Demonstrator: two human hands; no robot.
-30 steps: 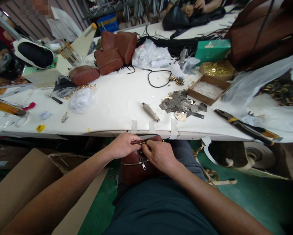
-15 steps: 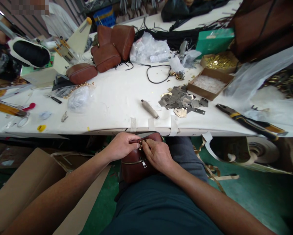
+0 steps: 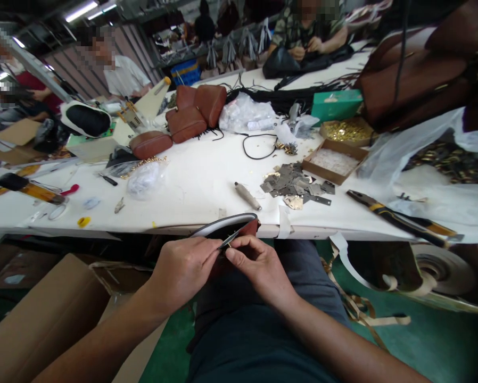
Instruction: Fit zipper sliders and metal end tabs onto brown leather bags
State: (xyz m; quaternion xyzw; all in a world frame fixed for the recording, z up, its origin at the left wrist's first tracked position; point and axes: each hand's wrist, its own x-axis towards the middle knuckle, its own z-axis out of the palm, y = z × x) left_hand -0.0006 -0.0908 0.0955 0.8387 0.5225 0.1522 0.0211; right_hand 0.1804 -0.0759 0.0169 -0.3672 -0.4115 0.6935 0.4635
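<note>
Presently, the reddish-brown leather bag with dark interior (image 3: 248, 229) stands mouth open at the centre of the frame, against the front edge of the white worktop (image 3: 195, 178). Left hand (image 3: 185, 268): grip closed on its near rim. Right hand (image 3: 258, 266): grip pinched on that rim alongside; finer detail obscured.

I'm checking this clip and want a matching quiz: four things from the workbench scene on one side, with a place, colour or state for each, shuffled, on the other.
Things
1. Brown bag
2. Pliers
3. Metal plates
4. Green box

Descriptions
A. Heaped loose on the white table
B. Just beyond the gold pieces
C. Mouth gaping open, at the left hand and right hand
D. Black with yellow on the handles

Right pairs: 1-C, 2-D, 3-A, 4-B
</note>
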